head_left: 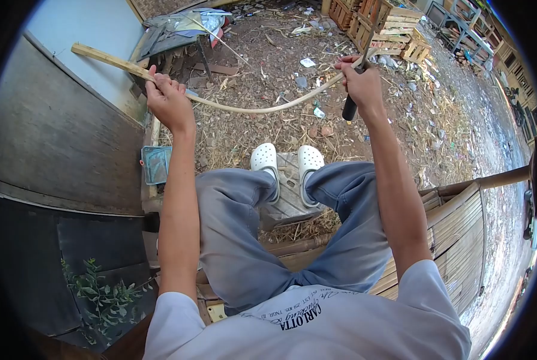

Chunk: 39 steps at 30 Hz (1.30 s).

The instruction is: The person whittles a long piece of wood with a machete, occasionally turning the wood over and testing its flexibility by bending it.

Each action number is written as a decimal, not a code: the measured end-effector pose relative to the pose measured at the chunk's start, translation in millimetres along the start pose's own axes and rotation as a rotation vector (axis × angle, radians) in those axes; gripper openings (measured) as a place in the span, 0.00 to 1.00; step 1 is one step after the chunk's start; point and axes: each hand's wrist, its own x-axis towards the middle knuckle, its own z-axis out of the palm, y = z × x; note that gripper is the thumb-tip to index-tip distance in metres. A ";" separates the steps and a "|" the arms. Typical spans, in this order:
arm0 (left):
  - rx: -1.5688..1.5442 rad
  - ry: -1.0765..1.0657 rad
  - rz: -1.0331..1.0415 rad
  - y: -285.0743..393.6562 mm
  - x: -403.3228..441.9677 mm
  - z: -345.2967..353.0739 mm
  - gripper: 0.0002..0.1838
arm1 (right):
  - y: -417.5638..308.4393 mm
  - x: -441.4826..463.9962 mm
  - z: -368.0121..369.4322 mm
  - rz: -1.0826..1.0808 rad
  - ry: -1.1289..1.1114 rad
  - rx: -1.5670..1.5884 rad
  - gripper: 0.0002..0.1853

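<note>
My left hand (169, 101) is closed around a long bamboo strip (268, 110). The strip's thick, squared end juts out up and left past that hand. Between my hands the thin part sags in a bowed curve. My right hand (364, 87) grips a knife by its black handle (350, 108), the blade pointing up and away. The strip's far end meets the fingers of this hand; whether they pinch it too is hard to see. Both hands are held out in front, above the littered ground.
White clogs (264, 157) rest on a worn block (289, 180) below. A low table (172, 33) with sheets on it stands at upper left. Wooden crates (388, 30) are stacked at upper right. A blue basket (156, 165) sits beside the grey door (64, 126).
</note>
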 end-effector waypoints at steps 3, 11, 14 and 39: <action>0.039 -0.052 0.005 2.6 -0.7 5.5 0.17 | 9.3 5.4 1.5 -0.028 0.023 -0.069 0.11; -0.153 -0.053 -0.010 -2.7 2.0 -0.7 0.16 | 8.3 10.0 -9.2 0.012 0.058 -0.019 0.10; -0.078 -0.046 0.023 4.4 -3.0 5.4 0.15 | 10.0 9.8 -5.0 0.009 0.043 -0.029 0.09; 0.013 -0.362 -0.615 84.9 -72.5 -134.1 0.19 | -20.4 -85.3 -149.5 0.122 0.198 0.583 0.14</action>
